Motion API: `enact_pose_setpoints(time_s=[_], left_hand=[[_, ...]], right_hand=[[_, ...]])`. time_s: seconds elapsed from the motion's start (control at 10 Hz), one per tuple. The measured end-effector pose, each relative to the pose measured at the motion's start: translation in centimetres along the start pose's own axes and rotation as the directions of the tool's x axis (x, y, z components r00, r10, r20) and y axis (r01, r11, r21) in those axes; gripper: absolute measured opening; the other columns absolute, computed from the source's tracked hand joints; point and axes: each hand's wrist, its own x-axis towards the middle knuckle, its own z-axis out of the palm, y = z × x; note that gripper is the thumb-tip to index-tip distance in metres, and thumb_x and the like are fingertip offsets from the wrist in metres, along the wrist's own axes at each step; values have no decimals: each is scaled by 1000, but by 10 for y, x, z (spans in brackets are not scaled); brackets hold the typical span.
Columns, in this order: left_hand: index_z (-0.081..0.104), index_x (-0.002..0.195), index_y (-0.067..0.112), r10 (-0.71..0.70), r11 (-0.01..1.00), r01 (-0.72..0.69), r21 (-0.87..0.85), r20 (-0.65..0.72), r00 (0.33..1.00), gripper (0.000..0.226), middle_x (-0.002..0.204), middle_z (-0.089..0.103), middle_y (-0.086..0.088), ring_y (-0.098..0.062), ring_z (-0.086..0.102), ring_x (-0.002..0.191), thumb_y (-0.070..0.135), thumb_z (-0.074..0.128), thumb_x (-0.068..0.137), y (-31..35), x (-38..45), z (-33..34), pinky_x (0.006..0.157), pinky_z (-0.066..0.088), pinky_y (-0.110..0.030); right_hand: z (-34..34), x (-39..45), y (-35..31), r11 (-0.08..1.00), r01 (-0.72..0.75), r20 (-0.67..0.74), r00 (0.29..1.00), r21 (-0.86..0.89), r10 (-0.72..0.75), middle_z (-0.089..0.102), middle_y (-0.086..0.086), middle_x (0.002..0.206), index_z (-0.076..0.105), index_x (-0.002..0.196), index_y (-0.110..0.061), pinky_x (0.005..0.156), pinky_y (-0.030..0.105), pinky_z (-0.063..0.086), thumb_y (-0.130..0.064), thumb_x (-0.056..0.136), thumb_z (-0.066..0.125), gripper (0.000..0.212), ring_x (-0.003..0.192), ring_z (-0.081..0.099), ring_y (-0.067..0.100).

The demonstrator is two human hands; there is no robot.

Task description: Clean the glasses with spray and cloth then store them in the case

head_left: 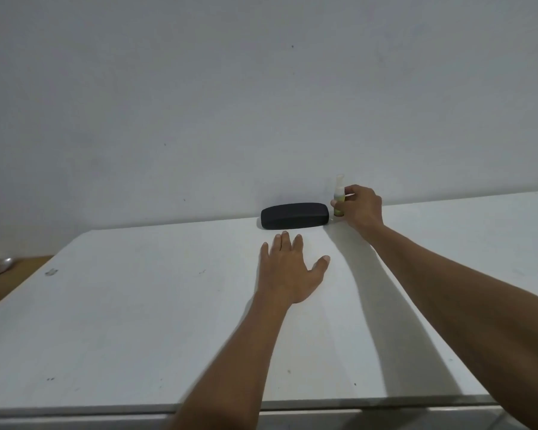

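A black glasses case (294, 216), closed, lies at the far edge of the white table (137, 305) against the wall. Just right of it stands a small spray bottle (339, 198) with a clear cap and yellow-green body. My right hand (362, 207) grips the bottle, fingers curled round its body. My left hand (289, 268) lies flat on the table a little in front of the case, fingers straight and spread, holding nothing. No glasses or cloth are visible.
A plain grey-white wall (261, 103) rises straight behind the table. At the far left, past the table's edge, shows a brown floor (19, 268) with a blurred object on it.
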Motion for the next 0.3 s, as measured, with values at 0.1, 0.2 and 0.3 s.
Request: enact_pose_setpoints(time_s=[0.1, 0.2, 0.3], left_hand=[[18, 159, 17, 1, 1000, -1, 1, 2, 1000, 83, 168, 10, -10, -23, 2, 156, 70, 24, 95, 0, 0, -1, 125, 1, -48], [19, 158, 17, 6, 1000, -6, -12, -4, 1000, 83, 168, 12, -10, -23, 3, 156, 70, 25, 95, 1, -2, -2, 125, 1, -48], [20, 158, 17, 4, 1000, -5, -14, -19, 1000, 83, 168, 13, -10, -23, 4, 156, 70, 25, 94, 2, -2, -2, 125, 3, -48]], right_hand=[[1, 2, 3, 1000, -16, 5, 1000, 21, 16, 72, 7, 115, 71, 120, -11, 79, 28, 44, -22, 87, 79, 35, 88, 60, 20], [-5, -1, -1, 998, -64, 24, 998, 16, 63, 70, 9, 124, 67, 129, -9, 86, 30, 48, -18, 83, 82, 49, 95, 59, 19], [-15, -5, -3, 994, -100, 14, 995, 35, 100, 68, 10, 129, 63, 132, -11, 86, 29, 48, -11, 81, 81, 54, 104, 64, 23]])
